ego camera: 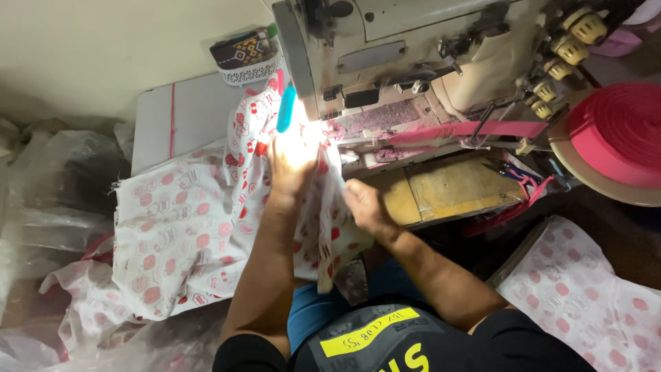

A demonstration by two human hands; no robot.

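White fabric with a red and pink print [179, 227] lies across the white machine table [186, 114] and hangs over its front edge. My left hand [292, 165] presses flat on the fabric just before the needle area, under a bright lamp glare. My right hand [363, 205] pinches the fabric's edge a little nearer to me, to the right. The worn grey sewing machine [413, 62] stands right behind both hands. A pink tape [468, 129] runs into it from a pink roll [620, 131] at the right.
Clear plastic bags [48, 207] pile up at the left. More printed fabric [585, 296] lies at the lower right. A small patterned pouch [244, 52] sits at the table's back. A blue handle [286, 109] hangs beside the machine head. Several yellowish knobs [564, 48] stick out at the upper right.
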